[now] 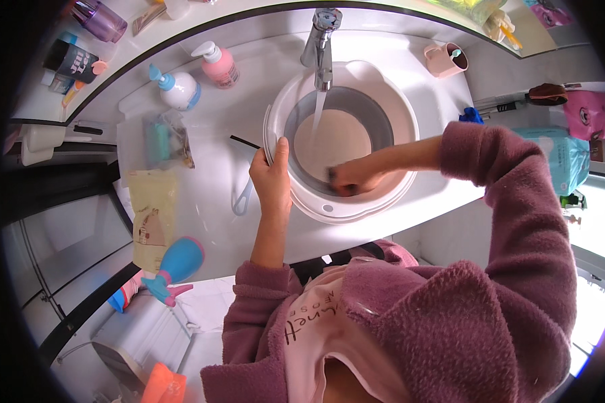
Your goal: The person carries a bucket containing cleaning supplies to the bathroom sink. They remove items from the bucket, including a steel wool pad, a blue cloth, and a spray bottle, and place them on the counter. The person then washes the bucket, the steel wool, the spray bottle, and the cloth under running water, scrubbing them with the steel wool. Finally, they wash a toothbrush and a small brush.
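Observation:
A round pinkish-white plastic basin with a grey inner band (403,108) sits beneath the chrome faucet (323,50), and water runs from the spout into it. My left hand (275,176) grips the basin's left rim, thumb on top. Inside the basin, at its lower right, my right hand (360,176) is curled around a small dark item (331,175); blur hides what it is. Left of the basin, a light blue handle with a loop end (242,198) and a thin black stick (244,141) lie on the white counter.
Pink (220,65) and white-blue (177,89) pump bottles stand at the back left. A pink mug (446,59) stands back right. Along the left lie a clear plastic bag (166,141), a yellow pouch (154,216) and a blue spray bottle (181,259). A mirrored shelf edge overhangs the back.

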### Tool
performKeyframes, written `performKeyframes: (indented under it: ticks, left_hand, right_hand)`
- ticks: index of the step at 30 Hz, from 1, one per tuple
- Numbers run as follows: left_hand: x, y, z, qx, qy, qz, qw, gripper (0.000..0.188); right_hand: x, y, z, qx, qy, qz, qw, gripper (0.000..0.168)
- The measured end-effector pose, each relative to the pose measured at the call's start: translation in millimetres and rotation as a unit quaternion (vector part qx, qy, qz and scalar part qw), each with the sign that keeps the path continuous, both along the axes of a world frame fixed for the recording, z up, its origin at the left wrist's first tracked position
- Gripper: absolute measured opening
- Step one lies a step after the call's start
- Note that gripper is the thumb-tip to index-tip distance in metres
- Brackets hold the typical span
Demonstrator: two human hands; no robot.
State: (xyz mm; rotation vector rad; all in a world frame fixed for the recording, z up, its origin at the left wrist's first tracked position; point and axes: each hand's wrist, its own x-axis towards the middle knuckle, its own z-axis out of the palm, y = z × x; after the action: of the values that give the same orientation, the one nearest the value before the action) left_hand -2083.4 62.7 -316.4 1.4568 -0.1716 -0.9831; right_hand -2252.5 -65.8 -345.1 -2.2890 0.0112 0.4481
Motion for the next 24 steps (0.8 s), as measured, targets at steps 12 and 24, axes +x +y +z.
performKeyframes:
  ticks: [12, 24]
  left_hand:
    - [-15, -1, -1, -0.019, -0.019, -0.008, 1.0, 0.023]
    - [-22, 9, 13, -0.032, 0.197, -0.002, 0.98, 0.031]
  right_hand:
    - [46, -18, -94, -0.352, -0.12, 0.145, 0.917, 0.03]
    - [-31, -20, 131, -0.263, -0.156, -0.238, 0.922, 0.026]
